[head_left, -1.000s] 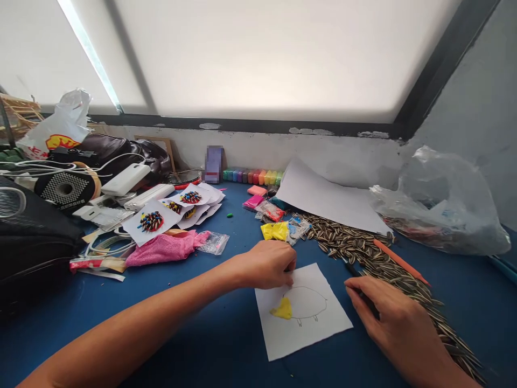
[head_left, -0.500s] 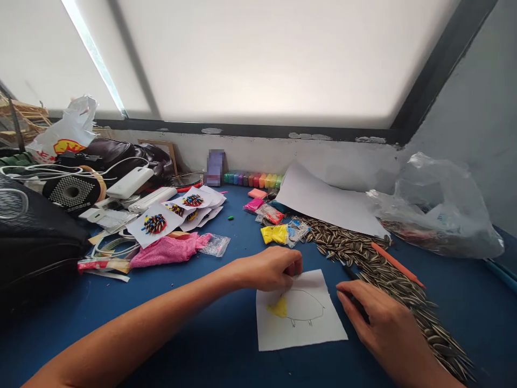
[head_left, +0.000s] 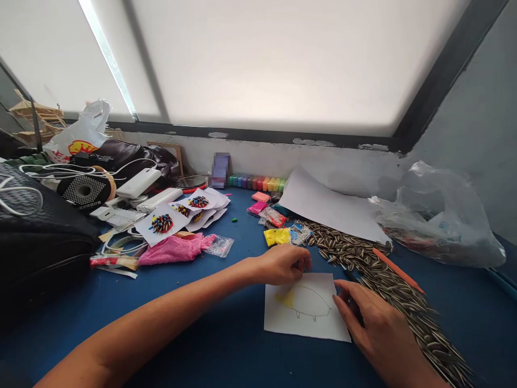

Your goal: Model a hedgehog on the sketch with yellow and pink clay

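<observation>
The paper [head_left: 301, 327] lies at lower centre, the left hand [head_left: 283, 265] at its top edge and the right hand [head_left: 374, 323] at its right edge; whether the fingers of either grip it, I cannot tell. An uneven tug could crease it. Striped seeds [head_left: 393, 281] crowd the right hand at lower right, and a yellow packet [head_left: 277, 236] sits just above the left.

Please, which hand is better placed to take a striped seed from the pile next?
Probably the right hand: it sits beside the seed pile, while the left hand is at the far edge of the paper. Whether the right hand already holds something is unclear.
</observation>
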### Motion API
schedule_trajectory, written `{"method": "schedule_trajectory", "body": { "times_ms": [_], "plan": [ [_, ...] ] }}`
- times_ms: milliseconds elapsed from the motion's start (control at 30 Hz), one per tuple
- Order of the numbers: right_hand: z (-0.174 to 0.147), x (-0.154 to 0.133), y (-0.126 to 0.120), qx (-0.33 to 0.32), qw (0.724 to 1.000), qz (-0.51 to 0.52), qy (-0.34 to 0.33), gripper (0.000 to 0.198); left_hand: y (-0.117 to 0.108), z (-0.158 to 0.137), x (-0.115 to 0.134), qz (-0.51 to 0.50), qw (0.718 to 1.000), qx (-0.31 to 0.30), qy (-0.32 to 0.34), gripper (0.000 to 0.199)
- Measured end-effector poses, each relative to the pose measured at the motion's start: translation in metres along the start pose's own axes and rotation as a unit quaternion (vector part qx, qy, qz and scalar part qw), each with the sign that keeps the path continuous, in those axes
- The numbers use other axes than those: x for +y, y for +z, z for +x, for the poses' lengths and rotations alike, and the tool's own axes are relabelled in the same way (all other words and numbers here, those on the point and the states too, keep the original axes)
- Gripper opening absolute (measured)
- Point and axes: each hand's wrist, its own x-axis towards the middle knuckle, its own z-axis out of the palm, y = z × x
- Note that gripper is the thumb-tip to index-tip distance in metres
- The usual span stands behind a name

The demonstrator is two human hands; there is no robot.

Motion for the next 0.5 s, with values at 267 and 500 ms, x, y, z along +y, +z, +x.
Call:
{"method": "schedule_trajectory", "body": {
  "times_ms": [267,500],
  "plan": [
    [0.0,-0.003,0.0,0.014,1.0,-0.009,-0.025,0.024,-0.006,-0.022,-0.003,0.008,0.995,0.103,0.011,0.022],
    [0.001,-0.008,-0.005,0.02,0.998,0.028,-0.044,0.02,0.002,-0.061,-0.005,-0.016,0.995,0.033,0.091,0.054]
  ]
}}
